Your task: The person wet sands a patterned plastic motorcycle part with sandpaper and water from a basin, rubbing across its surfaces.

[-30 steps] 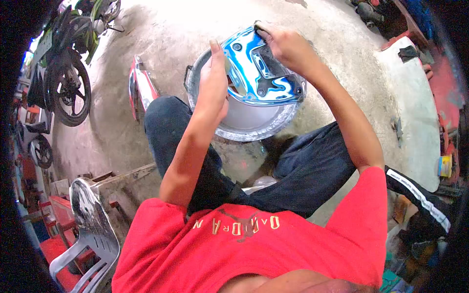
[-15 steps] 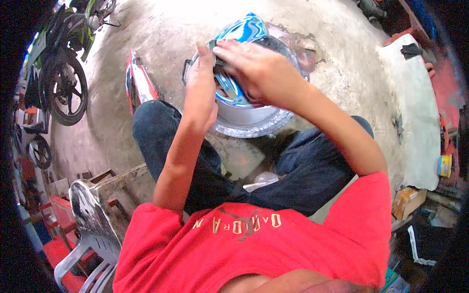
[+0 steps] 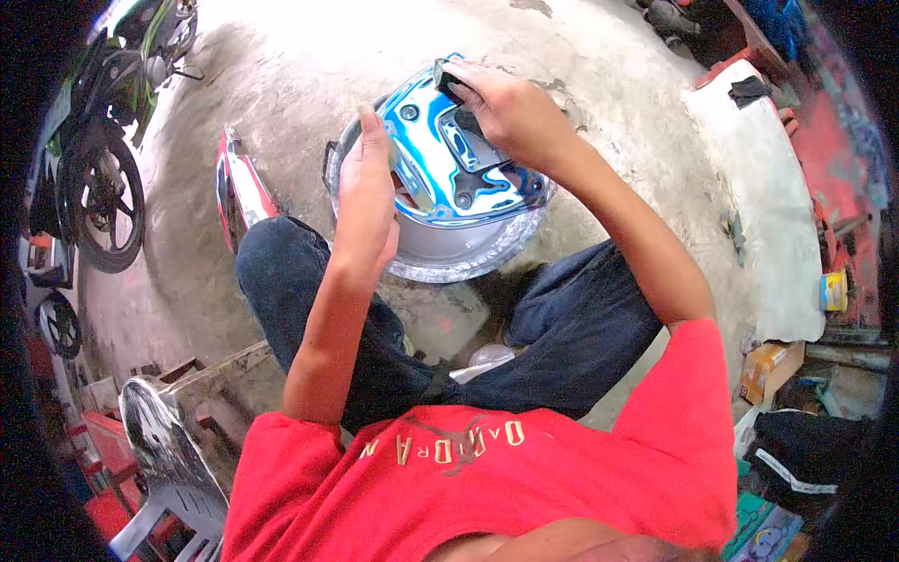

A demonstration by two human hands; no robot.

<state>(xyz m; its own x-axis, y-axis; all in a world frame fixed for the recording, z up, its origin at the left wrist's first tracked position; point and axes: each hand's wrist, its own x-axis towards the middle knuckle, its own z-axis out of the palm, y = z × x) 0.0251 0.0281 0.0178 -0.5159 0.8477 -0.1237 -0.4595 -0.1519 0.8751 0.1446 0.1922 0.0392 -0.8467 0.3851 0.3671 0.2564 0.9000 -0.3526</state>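
A glossy blue, white and silver plastic panel (image 3: 421, 173), like a motorcycle body part with holes in it, is tilted above a round grey basin (image 3: 459, 269). My left hand (image 3: 367, 192) grips the panel's left edge, thumb pointing up. My right hand (image 3: 515, 112) pinches a small dark block (image 3: 444, 77) against the panel's far upper edge. The fingertips curl around the block, hiding part of it. The basin's inside is mostly covered by the panel.
A red and white panel (image 3: 245, 187) lies on the concrete floor to the left. Beyond it stands a motorcycle (image 3: 108, 178). A plastic chair (image 3: 178, 468) is at lower left. A pale sheet (image 3: 763, 206), a cardboard box (image 3: 770, 373) and a yellow tub (image 3: 832, 291) line the right side.
The panel has turned so more of its face shows. My right hand has moved with the block from near my left hand to the panel's far edge. The view has shifted slightly.
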